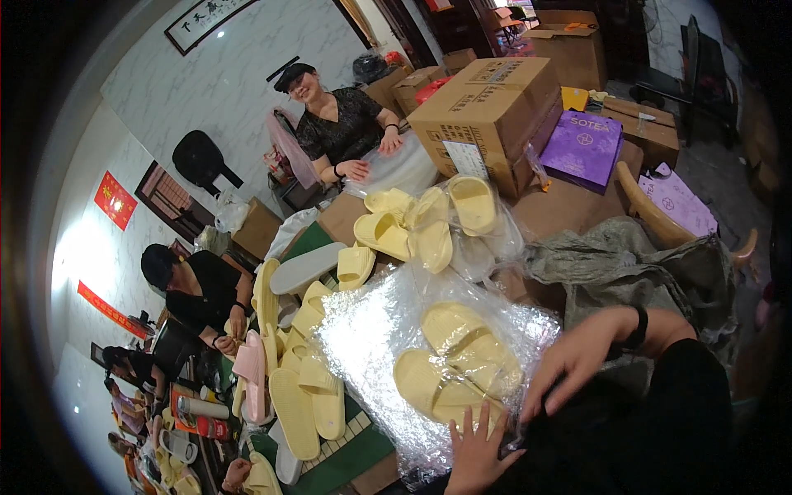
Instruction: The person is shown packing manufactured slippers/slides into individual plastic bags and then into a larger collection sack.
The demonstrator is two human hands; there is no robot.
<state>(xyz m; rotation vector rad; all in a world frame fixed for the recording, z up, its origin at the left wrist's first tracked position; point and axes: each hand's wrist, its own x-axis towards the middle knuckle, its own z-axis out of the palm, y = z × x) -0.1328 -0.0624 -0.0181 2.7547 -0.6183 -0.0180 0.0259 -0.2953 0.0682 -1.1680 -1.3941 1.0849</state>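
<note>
Both hands lie open on a clear plastic bag (388,346): left hand (478,450) flat at its near edge, right hand (577,355) pressing the side, pinning the pair of yellow slippers (454,363) inside against the tabletop (561,210) beside loose slippers (412,223).

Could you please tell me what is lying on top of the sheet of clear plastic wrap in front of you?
A pair of pale yellow slippers lies on the clear plastic wrap, both hands at its near edge. Whatever is beneath the wrap is hidden by its glare.
</note>
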